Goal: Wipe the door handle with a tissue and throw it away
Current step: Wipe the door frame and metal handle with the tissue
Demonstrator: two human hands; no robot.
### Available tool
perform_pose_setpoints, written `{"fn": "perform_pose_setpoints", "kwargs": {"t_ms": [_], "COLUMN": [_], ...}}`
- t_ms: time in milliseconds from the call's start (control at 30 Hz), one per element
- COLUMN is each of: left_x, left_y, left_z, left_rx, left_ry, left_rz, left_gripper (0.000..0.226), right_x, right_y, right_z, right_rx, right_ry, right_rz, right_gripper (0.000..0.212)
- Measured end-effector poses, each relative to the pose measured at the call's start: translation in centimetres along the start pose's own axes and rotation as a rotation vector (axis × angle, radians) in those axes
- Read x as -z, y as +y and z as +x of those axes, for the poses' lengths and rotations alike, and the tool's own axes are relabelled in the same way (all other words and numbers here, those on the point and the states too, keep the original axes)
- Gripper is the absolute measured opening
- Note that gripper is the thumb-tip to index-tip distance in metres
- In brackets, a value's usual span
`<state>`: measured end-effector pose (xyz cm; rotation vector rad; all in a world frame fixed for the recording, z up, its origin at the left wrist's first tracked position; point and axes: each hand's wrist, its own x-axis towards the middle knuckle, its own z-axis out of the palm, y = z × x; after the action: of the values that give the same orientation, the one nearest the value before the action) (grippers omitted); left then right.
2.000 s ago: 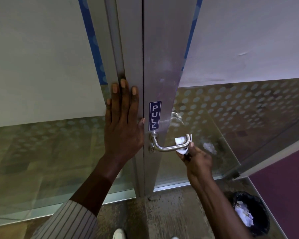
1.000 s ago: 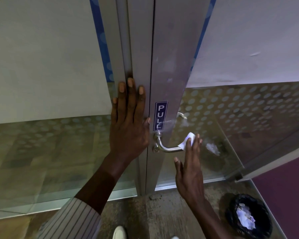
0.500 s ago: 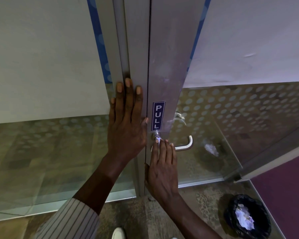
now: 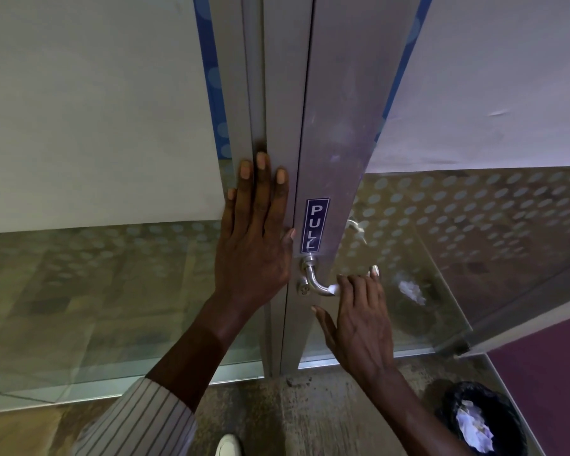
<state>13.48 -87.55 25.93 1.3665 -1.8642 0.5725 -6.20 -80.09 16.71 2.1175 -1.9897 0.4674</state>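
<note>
Since half a second ago the right hand has slid rightward along the door handle, away from the base rosette and out over the bar; left hand unchanged. Left of the handle, the left hand lies flat on the door frame, fingers straight and together, gripping nothing, bracing. Just above the handle sits the PULL sticker. Right hand fingers are curled over the handle bar, pressing the tissue against it; only a small white bit peeks out at the fingers' left edge, so tissue is on the bar, mostly hidden. Handle's long axis runs horizontal, neck at the door, free tip pointing right and hooking back toward the glass. Far below-right of the handle, the black bin holds crumpled paper already. Progress, my call: wiping underway, mid-stroke; remaining is finishing the bar, then carrying the tissue down to the bin and dropping it.
</note>
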Motion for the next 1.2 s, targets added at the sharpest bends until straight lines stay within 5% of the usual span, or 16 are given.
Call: {"fn": "perform_pose_setpoints", "kwargs": {"t_ms": [333,667,900,1067,1200], "left_x": [-0.3,-0.8,-0.7,-0.6,-0.5], "left_y": [0.0,0.2,0.0,0.1,0.2], "left_z": [-0.2,-0.3,-0.4,-0.3,-0.2], "left_rx": [-0.014,-0.006,-0.01,-0.007,0.002], "left_ry": [-0.004,0.007,0.003,0.0,-0.003], "left_rz": [0.009,-0.013,-0.014,-0.015,-0.02], "left_gripper": [0.106,0.106,0.106,0.108,0.106], "right_x": [0.0,-2.3,-2.0,-1.0,0.0], "right_y": [-8.2,-1.9,1.6,1.7,0.8], "right_z": [0.9,-3.4,-2.5,0.1,0.8], "right_rx": [-0.167,0.179,-0.085,-0.311,-0.581], "right_ry": [-0.034,0.028,0.123,0.089,0.167], "right_rz": [0.051,0.016,0.259,0.692,1.088], "right_gripper": [0.09,0.086,0.091,0.084,0.056]}}
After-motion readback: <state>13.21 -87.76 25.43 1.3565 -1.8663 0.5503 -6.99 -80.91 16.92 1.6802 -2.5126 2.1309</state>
